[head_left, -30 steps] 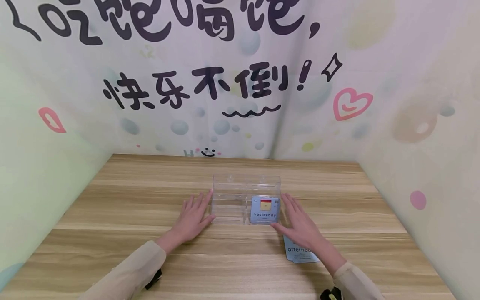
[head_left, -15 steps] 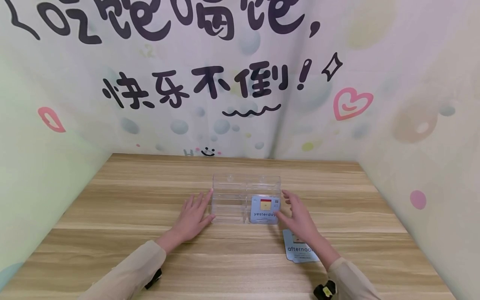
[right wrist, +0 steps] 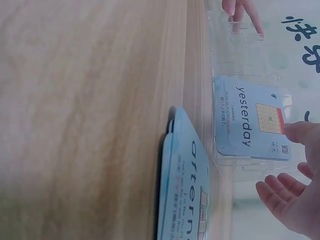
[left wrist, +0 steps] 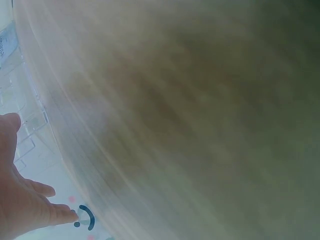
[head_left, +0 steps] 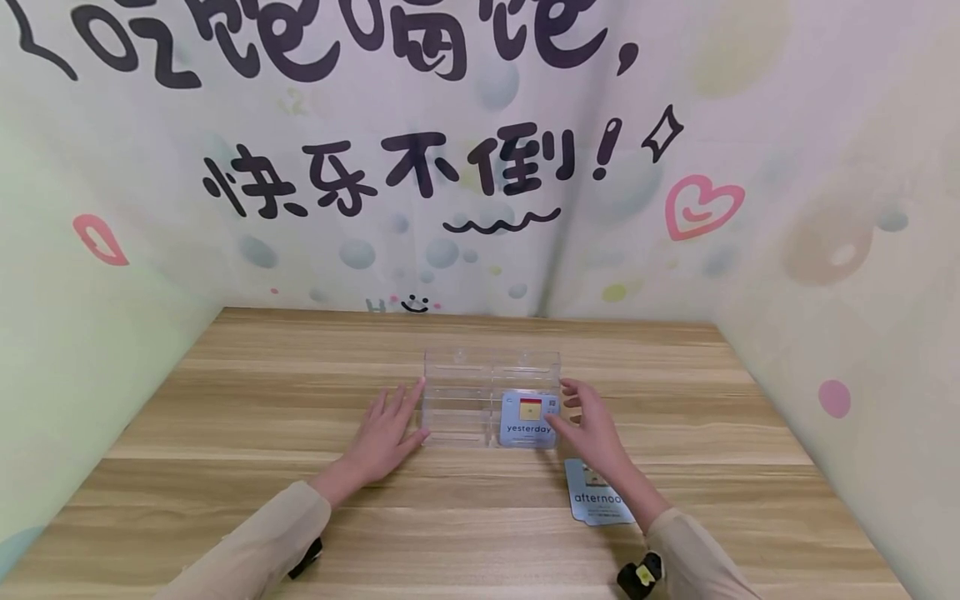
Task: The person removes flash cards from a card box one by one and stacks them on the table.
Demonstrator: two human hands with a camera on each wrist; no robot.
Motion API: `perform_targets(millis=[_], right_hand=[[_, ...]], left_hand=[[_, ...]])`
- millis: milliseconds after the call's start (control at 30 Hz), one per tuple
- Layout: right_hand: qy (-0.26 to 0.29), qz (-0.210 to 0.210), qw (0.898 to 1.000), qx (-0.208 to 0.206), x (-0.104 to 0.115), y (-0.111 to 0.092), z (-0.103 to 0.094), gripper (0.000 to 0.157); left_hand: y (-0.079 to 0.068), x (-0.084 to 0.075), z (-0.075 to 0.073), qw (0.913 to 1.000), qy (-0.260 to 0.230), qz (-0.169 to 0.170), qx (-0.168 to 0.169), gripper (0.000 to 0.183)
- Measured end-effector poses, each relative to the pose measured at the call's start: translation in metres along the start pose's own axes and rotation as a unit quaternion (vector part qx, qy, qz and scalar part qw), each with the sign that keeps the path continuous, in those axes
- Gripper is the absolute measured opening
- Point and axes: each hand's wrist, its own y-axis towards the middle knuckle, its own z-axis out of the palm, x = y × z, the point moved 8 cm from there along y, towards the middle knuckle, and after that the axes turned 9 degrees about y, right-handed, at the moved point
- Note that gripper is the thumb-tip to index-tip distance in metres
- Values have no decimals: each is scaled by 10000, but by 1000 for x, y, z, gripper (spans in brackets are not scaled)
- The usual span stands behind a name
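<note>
A clear plastic card holder (head_left: 457, 423) with two columns of pockets stands mid-table. One blue "yesterday" flash card (head_left: 517, 417) sits in its lower right pocket, leaning back. My left hand (head_left: 378, 442) lies along the holder's left side, fingers extended, index finger and thumb at its edge. At the right side is my right hand (head_left: 597, 429), its thumb over the upper right part of the card. In the right wrist view that thumb meets the card's face (right wrist: 250, 120) near the calendar picture, while the other fingers bend loosely beside the holder.
Several blue cards in a small stack (head_left: 592, 500), "afternoon" on top, lie on the wooden table (head_left: 450, 533) at the front right, partly under my right forearm. Behind the table hangs a printed wall cloth (head_left: 480, 258) with black lettering.
My right hand has shifted its thumb from the card's lower right corner up onto its right part, and its fingers have bent. The left hand stays in place against the holder.
</note>
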Motion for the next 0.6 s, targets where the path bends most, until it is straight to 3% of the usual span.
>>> perform_targets(millis=[600], right_hand=[[35,-55,9998,-197,-1,3,3,48]], left_hand=[[0,0,-1,10000,64,-35,-6,72]])
